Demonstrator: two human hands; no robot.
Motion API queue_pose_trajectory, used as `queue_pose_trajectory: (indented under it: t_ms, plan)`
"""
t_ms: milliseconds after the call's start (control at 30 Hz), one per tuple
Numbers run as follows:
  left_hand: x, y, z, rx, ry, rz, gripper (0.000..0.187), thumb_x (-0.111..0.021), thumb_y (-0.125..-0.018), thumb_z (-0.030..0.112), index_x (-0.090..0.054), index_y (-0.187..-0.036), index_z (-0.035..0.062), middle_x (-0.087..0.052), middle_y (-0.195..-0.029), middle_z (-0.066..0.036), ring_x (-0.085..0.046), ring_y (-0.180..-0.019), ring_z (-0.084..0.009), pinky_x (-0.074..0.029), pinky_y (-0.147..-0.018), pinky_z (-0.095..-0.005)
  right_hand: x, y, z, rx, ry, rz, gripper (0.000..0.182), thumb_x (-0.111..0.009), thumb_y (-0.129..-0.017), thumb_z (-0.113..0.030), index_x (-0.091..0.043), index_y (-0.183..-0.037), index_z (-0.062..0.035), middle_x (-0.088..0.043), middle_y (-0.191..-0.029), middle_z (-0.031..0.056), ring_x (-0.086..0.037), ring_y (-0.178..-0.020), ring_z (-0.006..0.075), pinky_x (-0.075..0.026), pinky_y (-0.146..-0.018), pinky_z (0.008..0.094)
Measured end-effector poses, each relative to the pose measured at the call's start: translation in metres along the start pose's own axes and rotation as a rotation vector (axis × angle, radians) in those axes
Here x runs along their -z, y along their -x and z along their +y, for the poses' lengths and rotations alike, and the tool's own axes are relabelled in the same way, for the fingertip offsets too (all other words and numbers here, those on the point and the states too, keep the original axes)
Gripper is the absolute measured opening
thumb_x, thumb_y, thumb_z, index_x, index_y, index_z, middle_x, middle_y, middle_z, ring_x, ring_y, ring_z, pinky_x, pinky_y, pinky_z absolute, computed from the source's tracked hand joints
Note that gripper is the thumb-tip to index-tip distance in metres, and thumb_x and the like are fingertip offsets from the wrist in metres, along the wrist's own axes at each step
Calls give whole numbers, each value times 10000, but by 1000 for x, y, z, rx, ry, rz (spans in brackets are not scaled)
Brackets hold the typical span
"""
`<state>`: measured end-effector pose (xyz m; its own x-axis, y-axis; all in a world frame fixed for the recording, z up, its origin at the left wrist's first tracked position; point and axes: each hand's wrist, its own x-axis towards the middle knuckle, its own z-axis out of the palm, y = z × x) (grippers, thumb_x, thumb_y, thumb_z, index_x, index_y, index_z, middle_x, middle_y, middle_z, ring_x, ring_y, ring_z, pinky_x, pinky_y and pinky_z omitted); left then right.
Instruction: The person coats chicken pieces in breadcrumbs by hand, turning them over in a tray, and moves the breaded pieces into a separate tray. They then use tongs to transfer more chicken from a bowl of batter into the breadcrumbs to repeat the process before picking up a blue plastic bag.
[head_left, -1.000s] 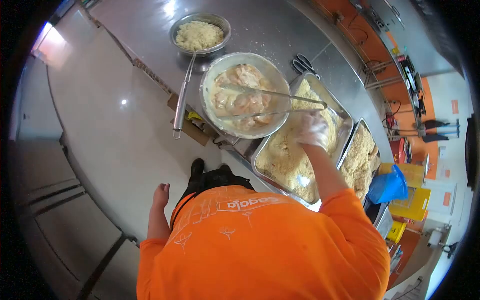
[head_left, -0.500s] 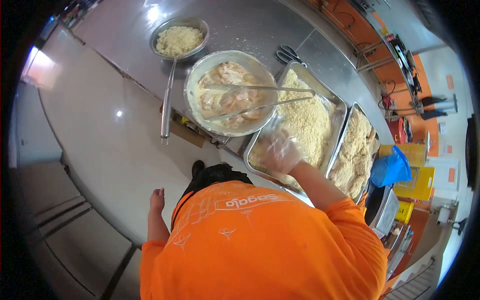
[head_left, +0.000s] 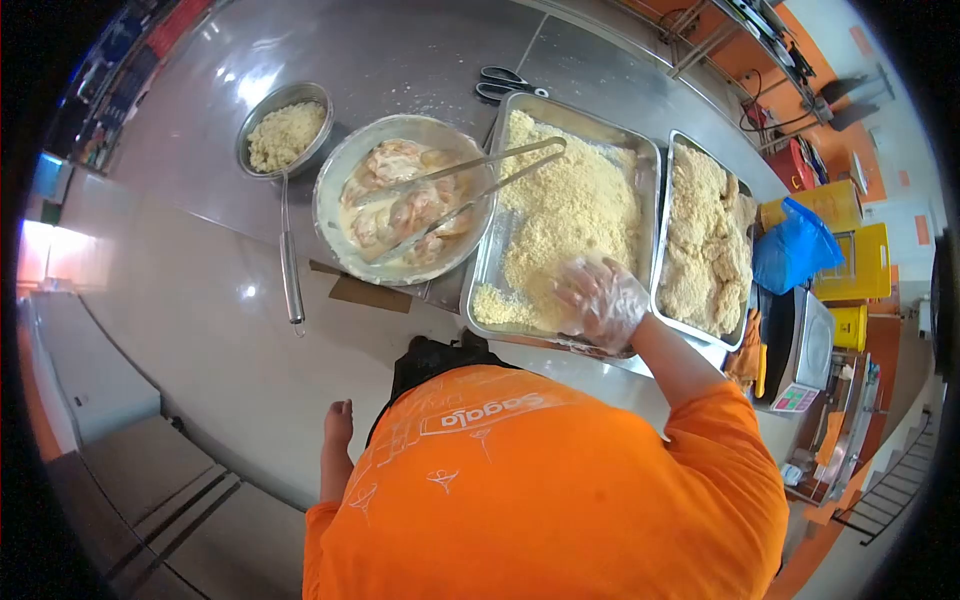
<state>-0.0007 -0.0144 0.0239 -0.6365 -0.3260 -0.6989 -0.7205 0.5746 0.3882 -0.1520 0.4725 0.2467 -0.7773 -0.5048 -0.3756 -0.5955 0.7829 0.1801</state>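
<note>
My right hand [head_left: 603, 303], in a clear plastic glove, rests on the pale crumbs [head_left: 570, 215] near the front right corner of a metal tray [head_left: 484, 290]. Its fingers are stretched out and apart, and no piece shows in them. My left hand [head_left: 340, 423] hangs bare at my side over the floor, fingers loosely apart, holding nothing visible. Left of the tray stands a round bowl [head_left: 330, 235] of raw meat pieces [head_left: 410, 200] in milky liquid. Metal tongs [head_left: 505, 180] lie across the bowl, their bent end reaching over the crumb tray.
A second tray [head_left: 657, 285] with coated pieces [head_left: 705, 240] stands to the right. A long-handled strainer [head_left: 290, 255] holds crumbs at left. Black-handled scissors [head_left: 505, 85] lie behind the tray. A blue plastic bag [head_left: 798, 248], yellow containers [head_left: 862, 262] and a scale [head_left: 800, 350] are farther right.
My view has shifted, so the bowl and strainer sit farther left. My right hand, blurred over the crumbs before, now sits nearer the tray's right front corner. The left still hangs.
</note>
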Motion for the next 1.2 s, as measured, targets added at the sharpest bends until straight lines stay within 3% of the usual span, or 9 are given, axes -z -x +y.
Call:
queue_pose_trajectory:
  t_ms: [167,200,400,600,700,833,1033,1133,1200]
  plan:
    - [3,-12,-14,-89,-81,56,345,-464,-836,308,-535,-912,-22,-581,-733,-116,-555,-663,-194,-441,-624,-319,-39,-42,22,-344,206,455,579,-318,-794,-545,-273,-1286,-242,-200,-1348,64,-165,-1256,247,-136,-1003,438]
    - [9,2,6,-87,-40,53,344,-468,-835,307,-536,-912,-21,-581,-734,-115,-555,-663,-192,-442,-625,-317,-40,-57,27,-427,233,868,629,-336,-766,-589,-278,-1285,-237,-199,-1335,78,-151,-1259,234,-126,-1004,428]
    - [13,1,12,-76,30,25,345,-476,-829,309,-539,-914,-19,-586,-753,-124,-559,-682,-203,-441,-643,-321,18,-38,13,-498,-178,211,624,-357,-757,-583,-360,-1241,-190,-227,-1317,77,-214,-1237,232,-180,-986,423]
    - [12,4,-4,-44,-49,50,364,-468,-826,321,-538,-925,-22,-590,-833,-176,-555,-811,-305,-424,-721,-376,27,-67,24,-785,-343,218,629,-336,-766,-592,-341,-1251,-191,-276,-1301,72,-241,-1221,225,-164,-1000,433]
    - [12,0,-15,-23,-76,45,369,-463,-829,325,-534,-940,-21,-582,-878,-198,-544,-860,-328,-416,-745,-387,-2,-79,29,-811,-184,510,455,-507,-733,-393,-437,-1136,-196,-345,-1224,94,-353,-1117,255,-244,-932,469]
    - [9,-2,-24,7,-109,6,370,-461,-834,325,-529,-955,-18,-572,-919,-211,-532,-899,-334,-409,-769,-387,-15,-94,20,-646,76,287,518,-285,-825,-444,-282,-1274,-188,-288,-1301,70,-221,-1232,253,-149,-986,479]
    - [5,1,-15,-8,47,37,371,-458,-839,314,-525,-978,-24,-563,-960,-212,-521,-934,-336,-401,-798,-383,11,-119,17,-617,33,49,443,-268,-834,-341,-345,-1240,-179,-270,-1336,72,-262,-1221,235,-199,-955,472]
    - [4,8,-6,-1,26,47,367,-457,-839,307,-527,-976,-26,-565,-959,-208,-521,-936,-335,-402,-798,-381,27,-126,18,-749,-171,172,410,-340,-810,-313,-395,-1184,-153,-374,-1237,77,-337,-1158,227,-252,-919,456]
    - [3,16,-4,27,13,38,368,-461,-836,309,-530,-965,-28,-570,-950,-201,-524,-926,-335,-406,-790,-382,11,-133,14,-637,109,346,367,-391,-781,-287,-454,-1111,-138,-437,-1138,78,-390,-1093,229,-302,-870,445]
